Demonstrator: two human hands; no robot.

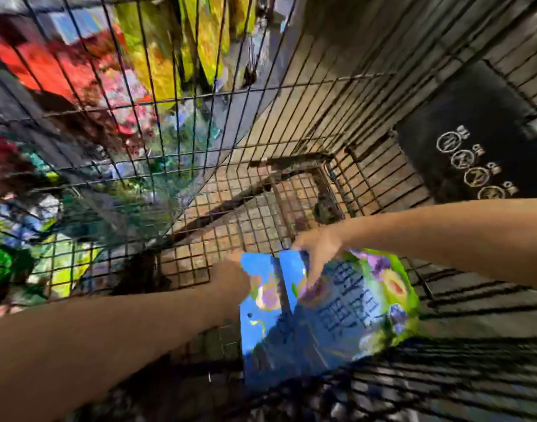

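Lying beneath right hand; blue packet

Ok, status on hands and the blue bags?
Left hand at left edge of blue snack bags, fingers hidden. Right hand pinches their top. Bags inside wire cart. Nothing blocking.

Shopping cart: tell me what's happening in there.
A person holds a blue and green snack bag inside the wire shopping cart. The right-hand grip pinches the bag's top edge, with fingers lying across its front. The left-hand grip is at the bag's left edge, its fingers hidden behind it. Blurred colourful packages show through the cart's wall.
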